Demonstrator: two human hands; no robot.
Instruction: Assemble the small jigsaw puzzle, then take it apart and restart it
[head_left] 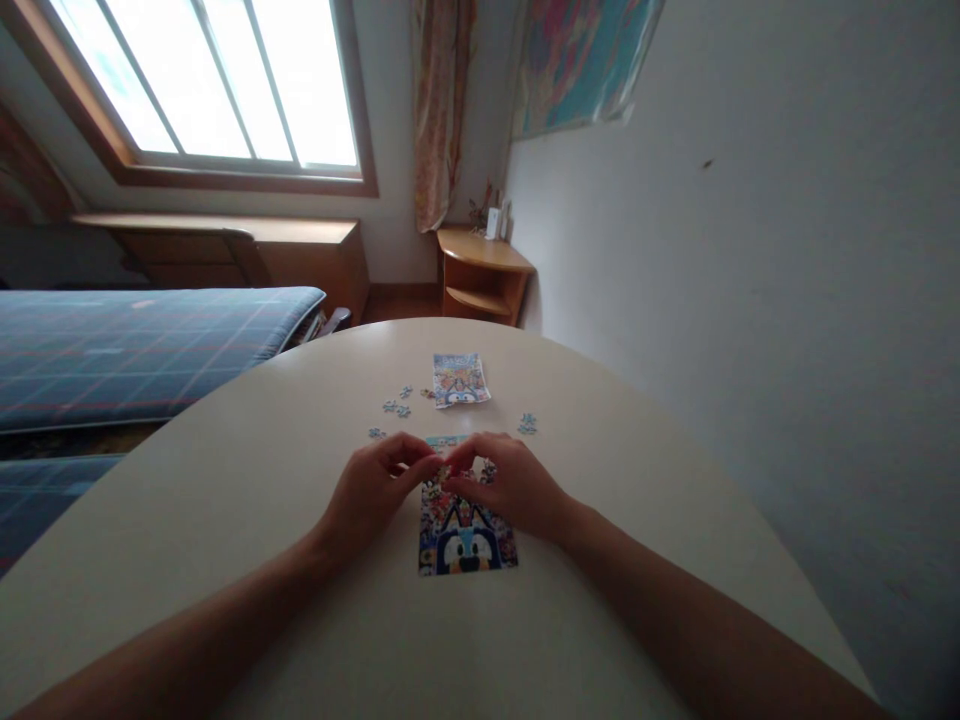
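Note:
A colourful jigsaw puzzle (469, 550) with a blue cartoon dog's face lies flat before me, its upper part partly covered by my hands. My left hand (384, 482) is closed in a pinch over the puzzle's upper left. From the other side, my right hand (517, 485) pinches too, and the fingertips of both hands meet above the picture. Whatever sits between them is too small to make out. Loose puzzle pieces (403, 411) are scattered beyond my left hand, and a small cluster of pieces (527, 424) lies beyond my right.
A printed sheet or packet (460, 380) with a similar picture lies farther back on the round cream table (300, 620). Past the table's left edge is a plaid-covered mattress (150, 350). A white wall (750, 300) runs along the right, and a wooden corner shelf (484, 250) stands behind.

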